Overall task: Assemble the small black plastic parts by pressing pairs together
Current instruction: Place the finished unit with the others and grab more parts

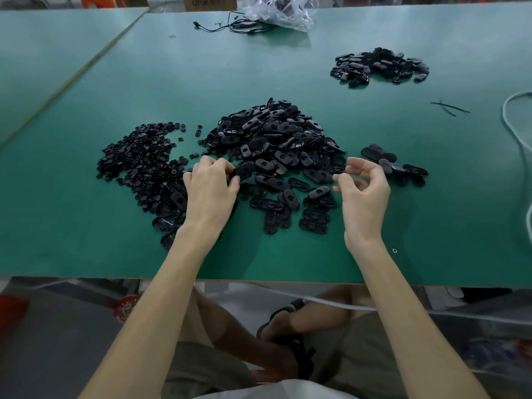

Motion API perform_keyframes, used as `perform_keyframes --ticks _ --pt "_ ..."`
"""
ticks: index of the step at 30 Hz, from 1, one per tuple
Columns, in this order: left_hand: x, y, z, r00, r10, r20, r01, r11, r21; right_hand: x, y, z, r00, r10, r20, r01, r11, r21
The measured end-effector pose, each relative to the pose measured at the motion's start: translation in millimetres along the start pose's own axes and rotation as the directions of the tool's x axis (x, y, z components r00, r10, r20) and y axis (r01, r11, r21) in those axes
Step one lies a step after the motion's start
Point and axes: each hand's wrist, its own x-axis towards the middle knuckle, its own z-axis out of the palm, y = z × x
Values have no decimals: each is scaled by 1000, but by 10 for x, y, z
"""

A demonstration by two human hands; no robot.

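Our left hand (211, 191) clamps its fingers on an oval black piece (244, 171) at the near edge of the middle heap (273, 133); our right hand (364, 194) hovers, fingers loosely curled, apart, seemingly empty. We judge the heaps sorted by kind for easy reach. Print on the cardboard box (209, 2) is too blurred to read

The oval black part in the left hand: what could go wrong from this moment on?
1. The left hand grips the oval part by one end above the central pile; if it slips, it may be lost among look-alikes.
2. The left forearm lies against loose parts near the table edge; a sweep could push them off.
3. Small round pieces spill toward the central pile, so the kinds may mix.
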Motion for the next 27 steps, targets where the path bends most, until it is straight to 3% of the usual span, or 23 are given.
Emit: perform_keyframes --ticks 11,16,21,27 --pt "-76 30 -72 1000 -5 -30 1 992 -125 -7 3 -8 998 -26 49 28 999 -38" --pt "-92 37 -98 998 57 36 -50 985 -168 -16 5 -14 996 -45 81 50 997 -58" --pt "-104 23 -96 990 132 -47 -138 973 -185 -16 11 -12 994 -65 85 72 994 -77" --pt "-127 -31 -99 980 192 -46 -198 958 -210 -26 15 -9 986 -95 138 109 989 -99"
